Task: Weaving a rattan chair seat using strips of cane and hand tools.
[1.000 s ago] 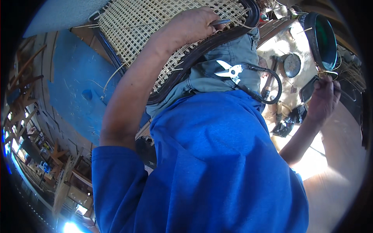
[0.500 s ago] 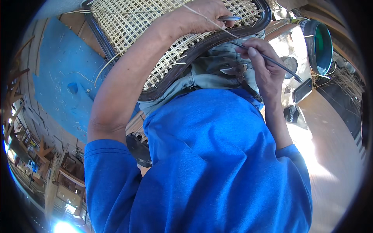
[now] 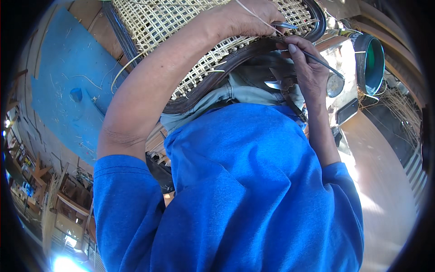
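A woven cane panel [image 3: 158,27] in a dark curved wooden frame [image 3: 204,93] lies across my lap. My left hand [image 3: 253,18] rests on the weave near the frame's right-hand curve. Its fingers are closed round a shiny metal tool [image 3: 286,25], of which only the flat tip shows. A loose cane strand [image 3: 254,14] runs over this hand toward the frame edge. Just beyond the frame's near rim, my right hand [image 3: 309,63] pinches a thin dark metal rod [image 3: 324,62], its forward end close to the rim and partly hidden by the fingers.
A blade [image 3: 273,85] with a dark handle lies on my lap. To the right are a phone [image 3: 347,111], a round metal disc [image 3: 335,85] and a dark bucket, green inside [image 3: 374,63]. Cane scraps [image 3: 403,106] lie behind it. A blue sheet [image 3: 63,90] spreads at left.
My right hand has moved up closer to the frame's rim with the rod. My left hand has shifted slightly right along the weave, still on the metal tool. The view has shifted a little.
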Tool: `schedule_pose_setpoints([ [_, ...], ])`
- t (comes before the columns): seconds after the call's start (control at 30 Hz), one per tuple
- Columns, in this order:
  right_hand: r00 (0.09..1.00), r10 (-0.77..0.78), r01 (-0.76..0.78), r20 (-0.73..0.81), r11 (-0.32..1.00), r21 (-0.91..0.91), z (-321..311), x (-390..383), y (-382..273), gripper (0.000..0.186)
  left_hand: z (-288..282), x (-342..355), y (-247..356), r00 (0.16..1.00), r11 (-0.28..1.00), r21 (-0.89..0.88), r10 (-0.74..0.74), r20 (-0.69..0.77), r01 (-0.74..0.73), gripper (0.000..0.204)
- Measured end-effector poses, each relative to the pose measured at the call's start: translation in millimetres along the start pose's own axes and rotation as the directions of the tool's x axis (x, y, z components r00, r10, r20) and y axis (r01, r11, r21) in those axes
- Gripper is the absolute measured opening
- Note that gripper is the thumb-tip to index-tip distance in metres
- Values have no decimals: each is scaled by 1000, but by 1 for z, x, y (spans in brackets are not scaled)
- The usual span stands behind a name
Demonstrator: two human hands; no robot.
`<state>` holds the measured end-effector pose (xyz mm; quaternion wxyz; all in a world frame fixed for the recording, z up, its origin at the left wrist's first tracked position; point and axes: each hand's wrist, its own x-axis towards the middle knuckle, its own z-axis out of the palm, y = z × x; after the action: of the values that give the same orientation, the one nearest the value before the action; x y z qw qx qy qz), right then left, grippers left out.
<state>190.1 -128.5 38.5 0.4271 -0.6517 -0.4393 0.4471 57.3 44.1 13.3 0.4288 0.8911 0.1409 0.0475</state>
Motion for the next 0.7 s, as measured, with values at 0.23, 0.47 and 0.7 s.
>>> schedule_pose_setpoints([
  [0.23, 1000, -12, 12, 9, 1000, -9, 0, 4, 6, 20, 1, 0, 1, 999, 998, 15, -54, 3, 53, 17],
  [0.47, 983, -144, 174, 110, 923, -344, 0, 13, 3, 16, -1, 0, 2, 1000, 996, -80, 28, 3, -28, 17],
  [0.7, 923, -282, 376, 263, 810, -450, 8, 30, -10, 13, 8, 4, -11, 1000, 997, -77, -3, 5, 4, 19],
])
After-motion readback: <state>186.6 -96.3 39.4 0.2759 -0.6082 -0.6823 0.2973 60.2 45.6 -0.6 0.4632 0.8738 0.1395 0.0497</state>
